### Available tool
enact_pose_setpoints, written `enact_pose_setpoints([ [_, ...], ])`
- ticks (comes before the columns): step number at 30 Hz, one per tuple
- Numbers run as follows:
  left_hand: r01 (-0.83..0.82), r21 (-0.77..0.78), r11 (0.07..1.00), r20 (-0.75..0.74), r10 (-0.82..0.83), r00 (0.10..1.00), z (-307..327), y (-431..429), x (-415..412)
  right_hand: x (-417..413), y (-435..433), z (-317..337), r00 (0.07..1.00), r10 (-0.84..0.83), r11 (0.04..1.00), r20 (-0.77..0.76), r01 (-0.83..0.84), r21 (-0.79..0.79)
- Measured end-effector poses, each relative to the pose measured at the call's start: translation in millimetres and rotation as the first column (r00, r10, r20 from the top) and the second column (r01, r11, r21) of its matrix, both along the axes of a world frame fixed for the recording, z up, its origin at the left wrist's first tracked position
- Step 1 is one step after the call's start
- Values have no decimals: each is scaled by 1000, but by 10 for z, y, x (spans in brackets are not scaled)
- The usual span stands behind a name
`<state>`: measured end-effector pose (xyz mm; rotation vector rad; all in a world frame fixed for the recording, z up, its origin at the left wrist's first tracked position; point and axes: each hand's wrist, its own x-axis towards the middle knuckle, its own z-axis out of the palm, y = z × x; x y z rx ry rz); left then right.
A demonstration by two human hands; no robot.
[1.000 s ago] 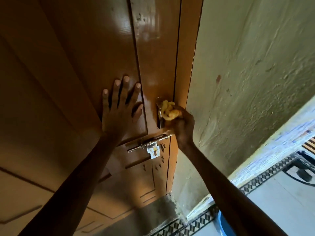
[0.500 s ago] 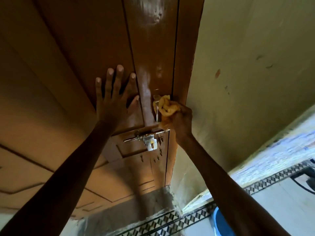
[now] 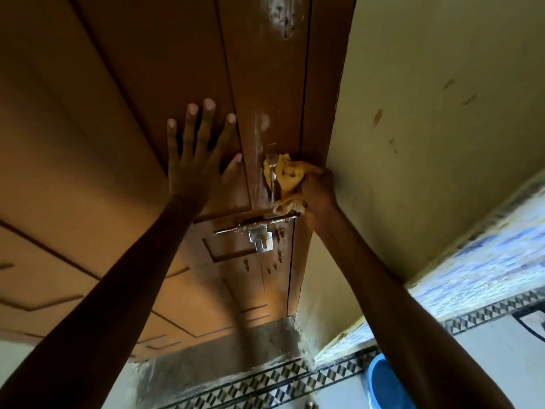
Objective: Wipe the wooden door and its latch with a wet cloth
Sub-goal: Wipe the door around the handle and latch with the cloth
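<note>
The left hand [image 3: 196, 160] lies flat and empty, bracing the wooden door [image 3: 132, 113], so the right hand [image 3: 317, 191], clutching the yellow cloth [image 3: 287, 175], can scrub the metal handle [image 3: 272, 178].

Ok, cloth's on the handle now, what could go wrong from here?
1. The cloth is bunched around the handle; a fold could snag on it or on the latch just below.
2. The right hand works against the frame; knuckles may scrape there.
3. The left hand braces flat on the door, which shows wet streaks; it could slip.
</note>
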<state>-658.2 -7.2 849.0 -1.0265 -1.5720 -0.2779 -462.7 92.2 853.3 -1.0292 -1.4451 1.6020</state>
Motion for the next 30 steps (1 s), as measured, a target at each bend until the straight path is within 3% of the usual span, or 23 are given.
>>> enact_pose_setpoints([
  [4,6,1,1000,-10,-6,1000,2,-7,10,81,-82,-379,997,73,937,16,-74,342],
  [8,-2,5,1000,-14,2,1000,10,-14,12,56,-87,-559,974,-82,801,210,-62,596],
  [11,3,5,1000,-20,-3,1000,26,-25,16,218,-207,-575,884,-196,729,424,-157,666],
  [13,-10,1,1000,-23,11,1000,14,-20,8,376,-306,-633,893,-188,754,409,-135,643],
  [15,-3,1,1000,-27,3,1000,4,-19,13,461,-431,-693,972,-126,879,200,16,477],
  [17,-2,0,1000,-24,2,1000,4,-28,23,484,-490,-661,988,-157,971,5,154,182],
  [20,-6,-2,1000,-18,5,1000,19,-38,19,495,-464,-617,986,-166,953,8,163,-256],
  [22,1,2,1000,-18,-1,1000,25,-31,20,493,-473,-617,982,-173,908,75,188,-374],
  [30,28,-15,1000,7,-28,1000,11,-35,16,5,-571,-362,976,-166,815,-142,55,-577],
])
